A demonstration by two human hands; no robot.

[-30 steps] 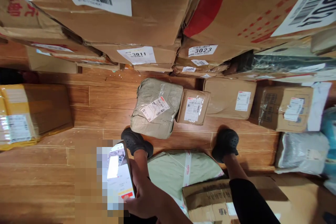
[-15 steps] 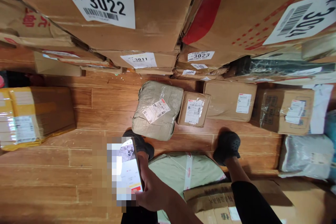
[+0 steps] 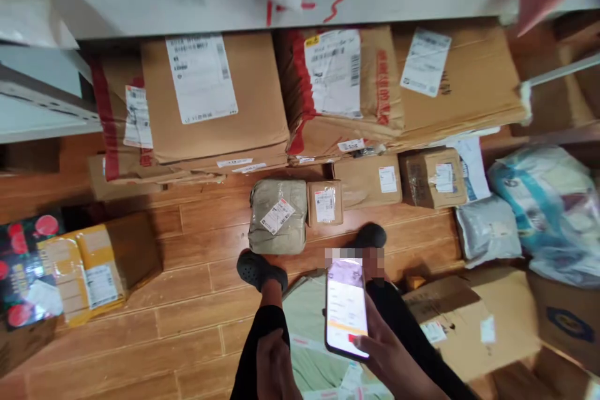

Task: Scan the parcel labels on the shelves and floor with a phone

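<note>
A smartphone [image 3: 345,309] with its screen lit is gripped in my right hand [image 3: 382,347]. The thumb of that hand lies over the lower right part of the screen, by a red button. My left hand [image 3: 275,362] shows at the bottom beside my left knee, dim and partly cut off by the frame. Its fingers are not clear, and no object is visible in it. Under the phone lies a large pale green parcel [image 3: 304,312], between my legs. A grey-green wrapped parcel [image 3: 277,215] and a small labelled box [image 3: 324,203] sit side by side beyond my feet.
Stacked cartons [image 3: 215,100] stand ahead beneath a white shelf edge [image 3: 197,6] marked in red. A yellow-taped box [image 3: 100,269] is at left. Plastic-wrapped bags [image 3: 539,200] lie at right, above flat cartons [image 3: 487,319]. Wooden floor [image 3: 197,331] shows between them.
The view has tilted and pulled back, bringing the shelf edge and carton tops into sight. My right hand with the smartphone now appears farther right. My left hand has come into view.
</note>
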